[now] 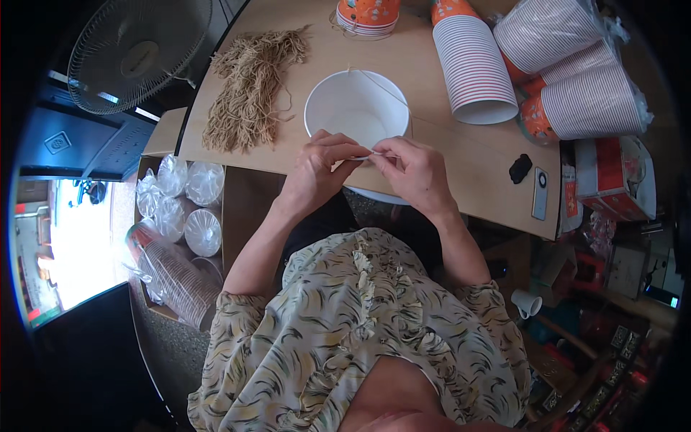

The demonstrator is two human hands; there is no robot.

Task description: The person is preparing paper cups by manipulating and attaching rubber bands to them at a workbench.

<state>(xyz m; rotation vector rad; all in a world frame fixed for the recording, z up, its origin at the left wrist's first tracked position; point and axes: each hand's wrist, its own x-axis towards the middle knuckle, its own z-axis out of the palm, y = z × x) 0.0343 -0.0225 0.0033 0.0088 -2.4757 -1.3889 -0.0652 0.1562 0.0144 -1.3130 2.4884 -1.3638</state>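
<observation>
A white paper bucket (345,119), its mouth facing me, rests at the table's near edge. A thin tan string (389,88) starts at its far rim and runs down the right side toward my right hand. My left hand (324,162) is closed, pinching the bucket's near rim. My right hand (414,173) is closed too, its thumb and forefinger pinched on what looks like the string's end. The fingertips of both hands meet at the rim, and the exact grip there is too small to make out. Left of the bucket lies a bundle of cut tan strings (248,90).
Nested paper buckets (475,72) lie at the right, beside bagged stacks (590,101). An orange bucket stack (367,16) stands at the back. A phone (540,193) and a small black object (520,168) lie right. A carton (234,209) of wrapped buckets and a fan (140,57) are left.
</observation>
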